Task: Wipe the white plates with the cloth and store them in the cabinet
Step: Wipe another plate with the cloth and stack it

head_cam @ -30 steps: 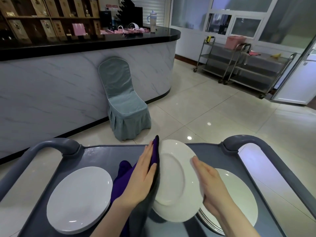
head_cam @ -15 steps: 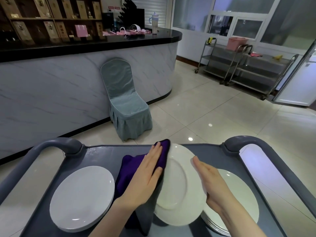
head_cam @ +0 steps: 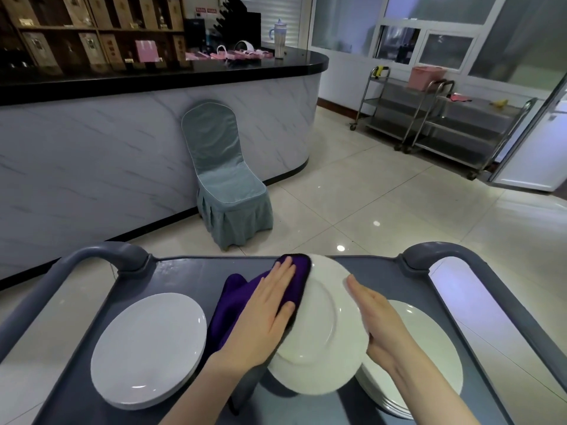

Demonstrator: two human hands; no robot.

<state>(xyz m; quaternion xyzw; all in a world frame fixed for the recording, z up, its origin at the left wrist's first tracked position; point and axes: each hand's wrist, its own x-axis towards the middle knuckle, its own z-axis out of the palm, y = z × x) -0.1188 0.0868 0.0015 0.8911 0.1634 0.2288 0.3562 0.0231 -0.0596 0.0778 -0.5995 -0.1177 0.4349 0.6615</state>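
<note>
Nearest, lower left: left hand [head_cam: 270,314], flat, fingers straight and together, clutching nothing, pressing a purple cloth [head_cam: 236,302] against the left rim of a white plate [head_cam: 322,348]. Lower right: right hand [head_cam: 376,317], likewise released, fingers straight, palm and fingers laid along the plate's right rim; thumb hidden.

Between the two palms: the plate, tilted up on edge, well turned toward the camera, raised above the cart [head_cam: 190,277]; lower rim overlapping the right stack [head_cam: 429,348] in view, touching it or not impossible to tell. Over the plate's upper left rim: a fold of cloth, caught between left hand and plate; the rest draped down and left toward the deck, beneath the wrist.

Left of the cloth: left stack [head_cam: 147,348], white plates lying flat on the deck, well apart from the held plate. Under and right of the right hand: the right stack, also flat.

At the deck's far corners: left handle [head_cam: 122,253] and right handle [head_cam: 435,251], grey and curved.

Beyond the cart: pale glossy floor [head_cam: 383,210]; a chair [head_cam: 227,185] in a grey-green cover, back against a curved, marble-patterned counter [head_cam: 92,154] with a black top. On that top: a lidded cup [head_cam: 279,38] and pink items too small to name. Behind: dark shelves [head_cam: 76,35].

Far right: steel trolleys [head_cam: 460,130] side by side; a pink basket [head_cam: 426,77] on top of one.
</note>
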